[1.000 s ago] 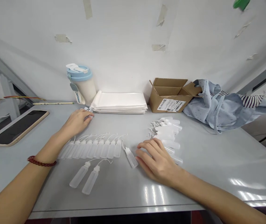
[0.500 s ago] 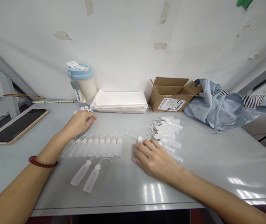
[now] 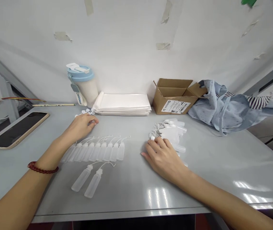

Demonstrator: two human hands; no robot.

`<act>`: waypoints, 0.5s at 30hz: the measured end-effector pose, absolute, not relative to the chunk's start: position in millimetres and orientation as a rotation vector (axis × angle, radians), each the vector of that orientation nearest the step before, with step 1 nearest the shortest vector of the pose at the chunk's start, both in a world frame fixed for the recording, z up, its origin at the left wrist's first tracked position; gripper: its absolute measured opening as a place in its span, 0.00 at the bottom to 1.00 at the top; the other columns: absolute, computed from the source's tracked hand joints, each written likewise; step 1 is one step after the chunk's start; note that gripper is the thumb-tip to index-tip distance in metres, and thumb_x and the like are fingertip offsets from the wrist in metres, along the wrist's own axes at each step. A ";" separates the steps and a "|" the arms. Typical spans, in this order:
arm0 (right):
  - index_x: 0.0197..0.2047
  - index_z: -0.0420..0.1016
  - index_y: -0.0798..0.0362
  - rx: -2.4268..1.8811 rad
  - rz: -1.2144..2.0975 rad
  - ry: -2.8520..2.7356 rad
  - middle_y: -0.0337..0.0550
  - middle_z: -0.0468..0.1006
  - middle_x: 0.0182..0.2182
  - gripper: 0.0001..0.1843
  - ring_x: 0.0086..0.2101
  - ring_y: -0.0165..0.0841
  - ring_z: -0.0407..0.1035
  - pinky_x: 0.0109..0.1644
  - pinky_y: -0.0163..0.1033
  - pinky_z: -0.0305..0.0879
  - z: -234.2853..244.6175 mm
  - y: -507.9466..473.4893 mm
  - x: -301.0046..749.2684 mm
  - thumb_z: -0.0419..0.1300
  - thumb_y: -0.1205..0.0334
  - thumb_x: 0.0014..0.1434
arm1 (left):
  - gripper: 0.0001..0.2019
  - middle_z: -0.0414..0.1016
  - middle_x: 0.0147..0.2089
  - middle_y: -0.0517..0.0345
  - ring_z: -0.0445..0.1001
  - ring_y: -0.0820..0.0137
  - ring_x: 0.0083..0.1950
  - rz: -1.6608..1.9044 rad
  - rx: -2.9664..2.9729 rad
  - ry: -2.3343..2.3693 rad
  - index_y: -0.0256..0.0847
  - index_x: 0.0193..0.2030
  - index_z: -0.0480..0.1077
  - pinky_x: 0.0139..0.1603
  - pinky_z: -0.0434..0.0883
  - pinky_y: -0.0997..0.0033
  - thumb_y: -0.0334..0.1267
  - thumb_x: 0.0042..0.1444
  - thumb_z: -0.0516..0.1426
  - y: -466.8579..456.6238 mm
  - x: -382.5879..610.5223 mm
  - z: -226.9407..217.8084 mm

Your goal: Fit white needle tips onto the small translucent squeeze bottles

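Observation:
My left hand (image 3: 84, 127) rests on the table beside a small heap of white caps (image 3: 86, 111), its fingers curled together; anything inside them is hidden. My right hand (image 3: 164, 158) is closed over a small translucent dropper bottle, whose white top (image 3: 152, 137) shows past the fingertips while its body is covered. Just behind and right of that hand lies a pile of similar bottles (image 3: 172, 134). Between my hands stretches a row of bottles (image 3: 103, 151) with thin tethered stems pointing away. Two more bottles, a left one (image 3: 82, 179) and a right one (image 3: 93, 183), lie in front of the row.
A stack of white envelopes (image 3: 124, 103) is by the wall, between a blue-lidded cup (image 3: 85, 83) and an open cardboard box (image 3: 175, 102). Blue fabric (image 3: 222, 111) lies at the back right. A phone (image 3: 19, 129) is at the left.
My right hand has moved right, away from the row and against the bottle pile, the bottle's white top shifting with it. My left hand has stayed near the caps.

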State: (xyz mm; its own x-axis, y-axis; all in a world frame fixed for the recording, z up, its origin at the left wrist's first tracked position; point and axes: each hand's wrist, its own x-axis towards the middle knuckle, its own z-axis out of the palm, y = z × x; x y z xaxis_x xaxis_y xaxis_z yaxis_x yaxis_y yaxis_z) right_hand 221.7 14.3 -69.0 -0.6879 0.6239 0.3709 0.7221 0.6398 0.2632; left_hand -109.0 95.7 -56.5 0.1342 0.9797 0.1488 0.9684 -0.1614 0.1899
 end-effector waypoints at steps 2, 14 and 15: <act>0.34 0.73 0.59 -1.071 -0.559 -2.621 0.48 0.75 0.33 0.13 0.37 0.41 0.63 0.38 0.44 0.54 -69.5 13.4 221.0 0.54 0.60 0.64 | 0.15 0.76 0.40 0.46 0.74 0.57 0.41 0.355 2.339 1.989 0.39 0.37 0.75 0.44 0.67 0.60 0.37 0.54 0.48 94.7 -108.4 -55.5; 0.36 0.74 0.60 -0.975 -0.490 -2.619 0.49 0.76 0.34 0.12 0.38 0.43 0.64 0.38 0.44 0.57 -65.9 9.0 220.7 0.53 0.63 0.64 | 0.15 0.77 0.41 0.47 0.73 0.57 0.43 0.360 2.345 1.949 0.39 0.38 0.76 0.45 0.68 0.61 0.38 0.55 0.48 88.1 -100.5 -49.3; 0.36 0.75 0.60 -0.962 -0.487 -2.616 0.49 0.76 0.34 0.12 0.38 0.43 0.64 0.38 0.44 0.57 -65.2 8.6 220.4 0.53 0.63 0.64 | 0.15 0.77 0.41 0.48 0.73 0.57 0.43 0.367 2.346 1.950 0.40 0.37 0.76 0.45 0.68 0.61 0.39 0.55 0.48 87.8 -99.8 -49.4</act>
State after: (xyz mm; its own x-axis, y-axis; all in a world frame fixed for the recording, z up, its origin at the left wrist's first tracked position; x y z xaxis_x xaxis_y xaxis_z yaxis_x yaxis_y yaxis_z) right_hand 220.4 8.6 -65.2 -0.7261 0.5605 0.3984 0.6663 0.7166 0.2062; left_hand -99.8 87.8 -49.4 0.1669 0.9762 0.1388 0.9598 -0.1931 0.2039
